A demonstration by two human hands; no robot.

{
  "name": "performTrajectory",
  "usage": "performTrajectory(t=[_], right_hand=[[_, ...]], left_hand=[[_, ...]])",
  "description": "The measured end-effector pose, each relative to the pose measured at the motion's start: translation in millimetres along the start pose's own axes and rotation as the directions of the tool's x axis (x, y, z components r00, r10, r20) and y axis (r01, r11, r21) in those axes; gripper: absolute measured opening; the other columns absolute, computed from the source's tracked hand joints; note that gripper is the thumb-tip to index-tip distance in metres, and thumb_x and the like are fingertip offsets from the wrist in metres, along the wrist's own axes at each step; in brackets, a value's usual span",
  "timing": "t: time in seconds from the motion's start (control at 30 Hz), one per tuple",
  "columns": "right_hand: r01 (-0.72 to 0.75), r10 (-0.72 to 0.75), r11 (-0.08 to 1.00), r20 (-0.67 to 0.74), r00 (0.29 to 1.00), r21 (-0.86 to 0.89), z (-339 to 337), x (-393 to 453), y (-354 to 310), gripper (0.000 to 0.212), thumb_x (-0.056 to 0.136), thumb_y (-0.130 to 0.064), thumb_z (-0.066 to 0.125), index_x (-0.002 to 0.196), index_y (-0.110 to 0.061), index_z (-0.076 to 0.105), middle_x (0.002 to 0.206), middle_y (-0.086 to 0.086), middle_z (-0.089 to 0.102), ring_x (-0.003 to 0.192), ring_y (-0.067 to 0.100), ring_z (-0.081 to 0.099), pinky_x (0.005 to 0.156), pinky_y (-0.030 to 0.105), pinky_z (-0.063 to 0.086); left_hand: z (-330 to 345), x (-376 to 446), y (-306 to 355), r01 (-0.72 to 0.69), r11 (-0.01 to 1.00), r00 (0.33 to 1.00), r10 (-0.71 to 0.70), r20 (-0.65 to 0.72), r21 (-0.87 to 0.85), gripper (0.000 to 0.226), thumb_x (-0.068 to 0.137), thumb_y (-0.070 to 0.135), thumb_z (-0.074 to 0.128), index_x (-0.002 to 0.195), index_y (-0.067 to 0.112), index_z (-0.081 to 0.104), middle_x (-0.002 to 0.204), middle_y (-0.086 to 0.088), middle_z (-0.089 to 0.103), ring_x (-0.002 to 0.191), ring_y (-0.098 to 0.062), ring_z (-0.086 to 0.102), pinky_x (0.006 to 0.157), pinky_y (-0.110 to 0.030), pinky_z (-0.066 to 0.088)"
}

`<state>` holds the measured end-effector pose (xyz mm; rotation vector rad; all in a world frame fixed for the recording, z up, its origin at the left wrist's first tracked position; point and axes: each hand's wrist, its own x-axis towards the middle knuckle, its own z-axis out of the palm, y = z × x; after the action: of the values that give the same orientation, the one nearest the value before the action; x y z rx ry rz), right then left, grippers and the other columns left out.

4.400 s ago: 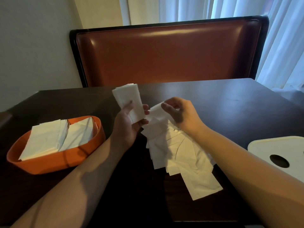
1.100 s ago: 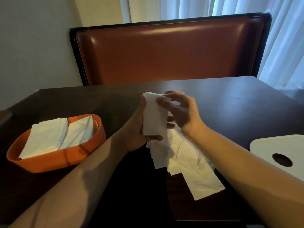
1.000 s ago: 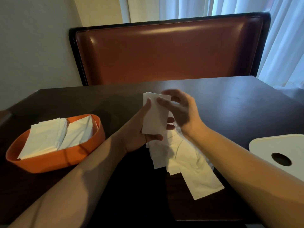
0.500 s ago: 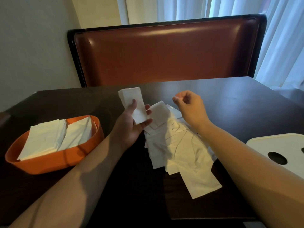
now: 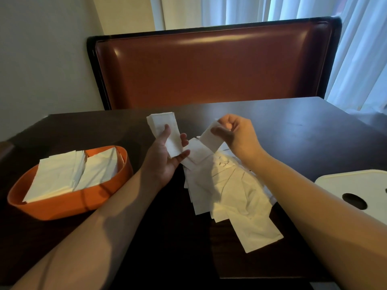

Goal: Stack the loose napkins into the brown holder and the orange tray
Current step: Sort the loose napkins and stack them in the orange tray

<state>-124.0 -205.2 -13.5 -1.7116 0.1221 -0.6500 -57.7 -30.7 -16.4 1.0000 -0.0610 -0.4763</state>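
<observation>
Above the worktop (image 5: pixel 293 130), my left hand (image 5: pixel 165 162) grips a small napkin stack (image 5: pixel 164 133) and my right hand (image 5: pixel 236 137) pinches one napkin (image 5: pixel 210 139) by its top edge, over the loose pile (image 5: pixel 232 189). Thin, floppy, tear-prone paper: pinch near an edge, keep stack squared. Orange tray (image 5: pixel 69 204) at left is already part-filled.

Two bare forearms in view, no sleeves showing anywhere up to the frame edge. Left hand (image 5: pixel 165 162) and right hand (image 5: pixel 238 137): no rings, no gloves. No watch or band on either wrist, as far as the dim light lets me tell. Nails look short and unpainted. Heavy shadow along the underside of the left forearm. Nothing else of the person shows.
</observation>
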Motion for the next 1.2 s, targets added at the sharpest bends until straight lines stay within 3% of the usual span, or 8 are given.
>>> performTrajectory(t=[0.1,0.33,0.4,0.47,0.57,0.7,0.87,1.2], right_hand=[[-0.015,0.014,0.997,0.012,1.0,0.082,-4,0,-10,0.017,0.094,-0.005,0.063,0.085,-0.019,0.068,0.091,0.004,0.064,0.086,0.019,0.06,0.077,0.03,0.053],[-0.346,0.113,0.861,0.525,0.844,0.372,-13,-15,-42,0.016,0.081,0.0,0.062,0.096,-0.006,0.063,0.081,0.002,0.072,0.079,0.015,0.069,0.069,0.023,0.057],[-0.122,0.102,0.993,0.487,0.868,0.008,-17,-13,-38,0.016,0.086,-0.006,0.066,0.102,-0.009,0.068,0.089,-0.003,0.074,0.084,0.009,0.07,0.076,0.022,0.056],[0.162,-0.026,0.925,0.365,0.931,-0.345,-13,-11,-33,0.02,0.087,-0.012,0.073,0.107,-0.015,0.07,0.091,-0.012,0.071,0.082,-0.003,0.067,0.077,0.021,0.057],[0.169,-0.112,0.968,0.281,0.953,-0.188,-3,-11,-34,0.008,0.087,-0.01,0.073,0.091,-0.017,0.071,0.077,-0.014,0.07,0.071,-0.003,0.064,0.066,0.017,0.052],[-0.275,0.12,0.934,0.524,0.843,0.229,-2,-22,-51,0.016,0.092,-0.007,0.059,0.085,-0.012,0.072,0.077,-0.005,0.071,0.073,0.007,0.066,0.066,0.018,0.053],[0.089,-0.088,0.996,0.19,0.978,0.005,8,-20,-39,0.01,0.091,-0.006,0.067,0.088,-0.014,0.073,0.065,-0.012,0.067,0.055,0.001,0.055,0.055,0.014,0.044],[-0.009,0.01,1.0,0.035,0.999,-0.03,17,-13,-24,0.009,0.089,-0.012,0.071,0.097,-0.007,0.072,0.082,-0.005,0.066,0.063,-0.008,0.058,0.059,0.009,0.046]], left_hand=[[2,-1,1,0.013,1.0,1.0,-0.013,0.012,0.005,0.02,0.097,0.036,0.056,0.106,0.02,0.051,0.096,-0.008,0.065,0.099,-0.022,0.063,0.098,-0.043,0.047],[0,-3,3,0.022,0.999,0.998,-0.02,0.052,-0.034,0.023,0.097,0.035,0.058,0.113,0.02,0.051,0.103,-0.011,0.063,0.112,-0.028,0.059,0.108,-0.052,0.042],[1,-6,3,0.037,0.999,0.996,-0.035,0.077,-0.017,0.024,0.097,0.038,0.057,0.111,0.019,0.051,0.104,-0.012,0.063,0.111,-0.03,0.06,0.105,-0.054,0.043],[5,-11,3,0.033,0.999,0.994,-0.036,0.101,0.036,0.022,0.099,0.038,0.054,0.106,0.017,0.053,0.101,-0.011,0.066,0.103,-0.029,0.063,0.095,-0.051,0.05],[8,-16,3,0.041,0.981,0.967,-0.087,0.24,0.191,0.03,0.103,0.041,0.041,0.107,0.018,0.06,0.095,-0.009,0.074,0.095,-0.027,0.068,0.082,-0.045,0.055],[5,-17,1,0.081,0.951,0.916,-0.189,0.353,0.299,0.036,0.11,0.021,0.02,0.109,0.018,0.056,0.082,0.003,0.075,0.077,-0.012,0.071,0.066,-0.029,0.06],[3,-18,1,0.103,0.946,0.894,-0.224,0.389,0.308,0.036,0.107,0.03,0.027,0.108,0.019,0.061,0.093,-0.003,0.072,0.081,-0.017,0.07,0.068,-0.034,0.06],[1,-14,1,0.134,0.947,0.83,-0.268,0.49,0.292,0.07,0.093,0.071,0.015,0.124,0.025,0.057,0.103,-0.013,0.07,0.094,-0.027,0.069,0.062,-0.034,0.058]])
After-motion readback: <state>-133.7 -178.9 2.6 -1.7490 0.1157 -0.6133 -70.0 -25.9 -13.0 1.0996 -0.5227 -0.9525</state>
